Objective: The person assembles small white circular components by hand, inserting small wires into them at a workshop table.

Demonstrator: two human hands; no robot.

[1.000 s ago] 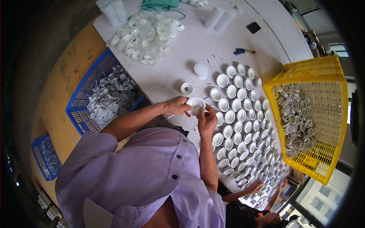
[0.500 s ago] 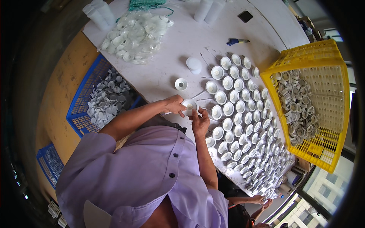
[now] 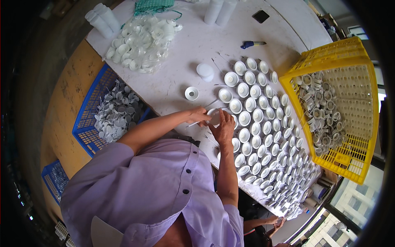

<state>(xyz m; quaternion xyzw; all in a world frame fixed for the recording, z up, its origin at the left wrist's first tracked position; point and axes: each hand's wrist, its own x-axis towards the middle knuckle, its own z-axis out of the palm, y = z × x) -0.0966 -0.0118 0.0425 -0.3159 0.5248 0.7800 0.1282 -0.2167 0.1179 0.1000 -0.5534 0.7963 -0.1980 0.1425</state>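
Both my hands meet over the table's near edge, around one white round lamp housing (image 3: 214, 116). My left hand (image 3: 199, 115) pinches its left side, and a thin pale strip sticks out below that hand. Curled over the right side is my right hand (image 3: 223, 126), its fingers on the rim and covering part of the housing. Just beyond my hands sits a single white cup-shaped ring (image 3: 191, 93). Farther off is a small stack of white discs (image 3: 205, 71). Rows of similar white housings (image 3: 244, 118), some with thin wires, spread out right of my hands.
A clear bag of white cups (image 3: 144, 43) lies far left. A utility knife (image 3: 252, 44) and a black phone (image 3: 261, 16) lie beyond. A yellow crate (image 3: 347, 160) with white parts leans right; a blue crate (image 3: 84, 123) holds discs at left. Another person's hands (image 3: 275, 223) show lower right.
My right hand has moved up and over the housing's rim, hiding more of it. The housing, earlier facing up with its centre showing, is now more covered. The whole view has shifted slightly.
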